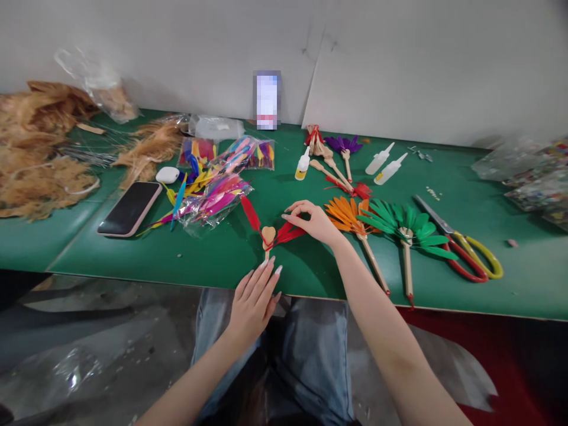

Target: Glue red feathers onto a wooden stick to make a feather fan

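Note:
A small wooden fan handle with a heart-shaped top [268, 236] lies near the front edge of the green table [133, 260]. Red feathers [288, 232] fan out from it, one pointing up-left [250, 213]. My right hand [313, 220] rests on the right-hand red feathers, fingers curled and pinching them. My left hand [255, 299] lies flat at the table's edge, fingers stretched out, its tips on the lower end of the handle. It holds nothing.
An orange feather fan [350, 216] and a green one [406, 228] lie to the right, then red-and-yellow scissors [461, 251]. Glue bottles [385, 164], bags of coloured feathers [213, 195], a phone [131, 208], an earbud case [167, 175] and tan feather heaps [39, 148] lie behind.

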Motion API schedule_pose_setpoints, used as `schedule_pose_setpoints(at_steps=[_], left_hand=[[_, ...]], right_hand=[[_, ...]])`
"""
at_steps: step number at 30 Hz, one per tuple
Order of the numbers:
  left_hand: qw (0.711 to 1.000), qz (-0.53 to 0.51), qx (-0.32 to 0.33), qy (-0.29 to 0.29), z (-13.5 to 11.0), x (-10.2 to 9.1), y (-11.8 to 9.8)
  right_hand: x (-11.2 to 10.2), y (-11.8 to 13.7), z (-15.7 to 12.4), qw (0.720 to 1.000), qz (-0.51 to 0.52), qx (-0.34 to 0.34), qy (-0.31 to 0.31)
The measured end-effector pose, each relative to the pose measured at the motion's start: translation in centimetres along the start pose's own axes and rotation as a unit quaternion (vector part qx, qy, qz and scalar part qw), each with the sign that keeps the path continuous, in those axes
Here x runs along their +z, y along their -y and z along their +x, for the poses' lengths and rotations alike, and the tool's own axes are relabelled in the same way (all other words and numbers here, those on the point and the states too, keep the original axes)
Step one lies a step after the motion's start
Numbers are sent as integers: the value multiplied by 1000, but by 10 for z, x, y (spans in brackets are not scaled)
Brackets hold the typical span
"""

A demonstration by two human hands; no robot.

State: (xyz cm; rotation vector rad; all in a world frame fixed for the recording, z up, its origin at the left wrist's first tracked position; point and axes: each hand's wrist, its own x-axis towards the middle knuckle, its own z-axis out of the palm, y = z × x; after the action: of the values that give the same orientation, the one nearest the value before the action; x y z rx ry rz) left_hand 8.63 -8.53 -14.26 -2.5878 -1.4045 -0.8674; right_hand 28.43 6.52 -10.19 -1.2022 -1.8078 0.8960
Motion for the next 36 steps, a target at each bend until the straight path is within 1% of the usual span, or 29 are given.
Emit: schedule_pose_setpoints(at_steps=[7, 12, 21, 24, 26, 30, 33, 36], left_hand=[[1000, -5, 1, -2, 0, 0, 0], [1000, -10, -1, -3, -1, 1, 1], [1000, -10, -2, -1, 0, 0, 0], [1000, -11, -4, -1, 0, 1, 0], [1000, -13, -6, 0, -1, 1, 0], [1000, -14, -13, 12, 0, -2, -1], [999, -11, -23, 24, 1, -7, -3], [999, 2, -26, 31, 5, -10, -6]], right_hand=[[1, -7, 2, 1000, 8, 4, -23], [1, -7, 2, 1000, 3, 13, -26], [-2, -10, 2, 999, -15, 9, -38], [-5, -11, 4, 999, 8, 15, -47], [-8, -10, 5, 995, 48, 36, -77], [-16, -7, 8, 973, 132, 56, -183], [-21, -6, 9, 948, 157, 65, -269], [-25, -4, 11, 931, 160, 67, -321]])
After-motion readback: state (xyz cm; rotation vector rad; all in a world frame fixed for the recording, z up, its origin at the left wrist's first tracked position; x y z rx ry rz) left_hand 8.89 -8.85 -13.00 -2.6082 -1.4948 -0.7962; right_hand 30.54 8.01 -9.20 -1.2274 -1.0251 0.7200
